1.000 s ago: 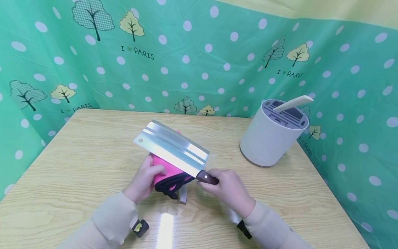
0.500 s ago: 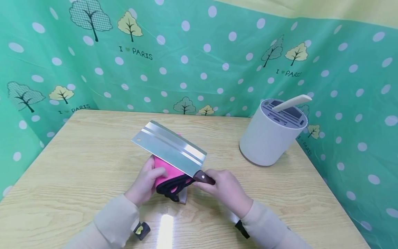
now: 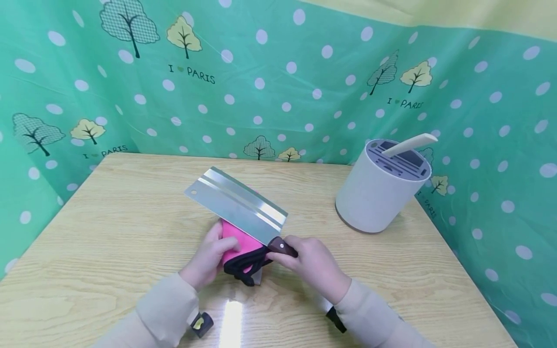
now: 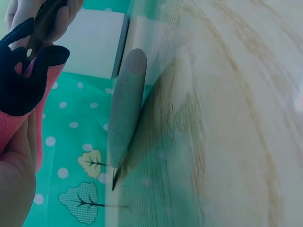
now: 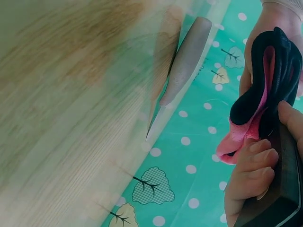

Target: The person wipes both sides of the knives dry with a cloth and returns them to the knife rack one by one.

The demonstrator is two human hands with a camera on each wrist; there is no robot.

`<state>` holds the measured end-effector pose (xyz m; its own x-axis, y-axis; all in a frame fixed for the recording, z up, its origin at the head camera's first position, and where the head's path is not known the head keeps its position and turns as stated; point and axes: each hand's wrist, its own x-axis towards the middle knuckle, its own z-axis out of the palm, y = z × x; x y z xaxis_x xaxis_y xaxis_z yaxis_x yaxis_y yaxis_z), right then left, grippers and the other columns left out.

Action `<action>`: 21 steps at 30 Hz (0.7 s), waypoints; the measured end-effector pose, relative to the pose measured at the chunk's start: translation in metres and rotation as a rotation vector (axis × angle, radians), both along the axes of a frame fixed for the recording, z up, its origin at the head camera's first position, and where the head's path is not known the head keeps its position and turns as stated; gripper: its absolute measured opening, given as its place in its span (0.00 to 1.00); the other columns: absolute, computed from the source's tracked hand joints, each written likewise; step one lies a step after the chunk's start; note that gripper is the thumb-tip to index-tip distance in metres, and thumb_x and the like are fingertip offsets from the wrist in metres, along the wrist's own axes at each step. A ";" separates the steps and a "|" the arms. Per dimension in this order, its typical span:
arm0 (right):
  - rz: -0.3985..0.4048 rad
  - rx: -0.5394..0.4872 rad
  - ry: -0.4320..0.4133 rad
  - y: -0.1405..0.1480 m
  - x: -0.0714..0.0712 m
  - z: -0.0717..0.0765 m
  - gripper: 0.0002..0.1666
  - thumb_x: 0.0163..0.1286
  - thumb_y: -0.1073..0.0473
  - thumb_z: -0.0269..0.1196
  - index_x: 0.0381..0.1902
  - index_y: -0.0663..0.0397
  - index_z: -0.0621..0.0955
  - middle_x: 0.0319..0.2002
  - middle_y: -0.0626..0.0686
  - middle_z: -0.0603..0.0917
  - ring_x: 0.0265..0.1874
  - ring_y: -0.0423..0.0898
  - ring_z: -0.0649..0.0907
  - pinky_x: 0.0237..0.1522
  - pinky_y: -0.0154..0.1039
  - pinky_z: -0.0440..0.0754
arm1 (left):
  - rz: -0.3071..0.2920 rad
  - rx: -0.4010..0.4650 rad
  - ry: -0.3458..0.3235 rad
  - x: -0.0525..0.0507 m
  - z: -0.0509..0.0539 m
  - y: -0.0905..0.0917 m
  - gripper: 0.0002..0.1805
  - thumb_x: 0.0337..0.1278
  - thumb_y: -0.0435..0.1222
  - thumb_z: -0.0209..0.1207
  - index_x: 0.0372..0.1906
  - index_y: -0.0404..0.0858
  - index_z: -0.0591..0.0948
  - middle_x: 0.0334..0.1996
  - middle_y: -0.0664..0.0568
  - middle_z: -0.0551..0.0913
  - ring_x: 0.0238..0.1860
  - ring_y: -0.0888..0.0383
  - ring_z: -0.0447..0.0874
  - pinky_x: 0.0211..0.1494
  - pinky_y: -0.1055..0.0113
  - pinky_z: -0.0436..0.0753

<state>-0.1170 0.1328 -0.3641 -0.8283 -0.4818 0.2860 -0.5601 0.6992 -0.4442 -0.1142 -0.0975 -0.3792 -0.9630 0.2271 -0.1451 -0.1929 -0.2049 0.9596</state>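
My right hand (image 3: pixel 317 263) grips the dark brown handle (image 3: pixel 282 245) of a cleaver (image 3: pixel 237 205). Its broad steel blade points to the far left, held above the table. A pink cloth with black edging (image 3: pixel 243 239) is in my left hand (image 3: pixel 209 256), thumb on top, against the near side of the blade close to the handle; the blade hides part of the cloth. In the right wrist view the black edging (image 5: pixel 244 104) bunches beside the cleaver handle (image 5: pixel 279 184). Underneath, a knife with a pale grey handle (image 4: pixel 127 104) lies on the table, mostly hidden in the head view.
A white round knife block (image 3: pixel 370 198) stands at the back right of the wooden table (image 3: pixel 130 208). One white handle (image 3: pixel 411 144) sticks up from its slotted top. Behind the table hangs a green dotted curtain (image 3: pixel 243 111).
My left hand and the cloth have shifted a little to the right along the blade, towards the handle. The cleaver and my right hand have drifted slightly left.
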 end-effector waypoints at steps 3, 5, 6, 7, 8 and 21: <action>-0.010 0.013 0.008 -0.001 0.000 0.000 0.19 0.65 0.43 0.66 0.23 0.48 0.77 0.15 0.39 0.69 0.14 0.32 0.65 0.17 0.25 0.64 | -0.004 0.012 0.006 -0.001 0.000 0.001 0.25 0.43 0.23 0.48 0.52 0.31 0.61 0.32 0.54 0.77 0.26 0.65 0.80 0.30 0.74 0.80; -0.019 0.018 0.016 -0.002 0.000 0.000 0.18 0.65 0.44 0.66 0.26 0.50 0.79 0.15 0.40 0.71 0.14 0.32 0.66 0.16 0.25 0.64 | -0.011 0.018 0.021 -0.001 0.000 0.001 0.30 0.43 0.23 0.48 0.58 0.30 0.60 0.35 0.53 0.78 0.29 0.64 0.81 0.33 0.73 0.82; -0.022 0.019 0.022 -0.003 0.000 0.000 0.17 0.66 0.44 0.66 0.27 0.51 0.80 0.15 0.40 0.72 0.13 0.32 0.66 0.16 0.25 0.64 | -0.012 0.022 0.029 -0.001 0.000 0.000 0.34 0.43 0.23 0.48 0.62 0.30 0.59 0.38 0.52 0.78 0.31 0.64 0.81 0.35 0.73 0.82; -0.027 0.016 0.025 -0.003 0.000 0.000 0.17 0.66 0.45 0.66 0.29 0.53 0.80 0.15 0.41 0.73 0.13 0.32 0.67 0.16 0.25 0.64 | -0.011 0.024 0.035 -0.002 0.000 0.001 0.37 0.43 0.23 0.48 0.65 0.30 0.57 0.40 0.51 0.78 0.33 0.63 0.82 0.37 0.72 0.83; -0.032 0.010 0.026 -0.004 0.000 0.000 0.18 0.66 0.45 0.66 0.30 0.54 0.81 0.15 0.41 0.73 0.13 0.32 0.67 0.16 0.26 0.64 | -0.008 0.026 0.038 -0.002 0.000 0.001 0.39 0.43 0.22 0.48 0.68 0.30 0.56 0.41 0.50 0.78 0.35 0.62 0.82 0.39 0.71 0.83; -0.095 -0.174 -0.149 -0.009 -0.001 0.005 0.18 0.72 0.46 0.60 0.33 0.56 0.81 0.17 0.44 0.72 0.15 0.34 0.68 0.18 0.31 0.69 | 0.055 0.004 0.032 -0.003 0.005 0.004 0.42 0.43 0.22 0.49 0.71 0.35 0.54 0.53 0.41 0.74 0.44 0.58 0.81 0.48 0.67 0.83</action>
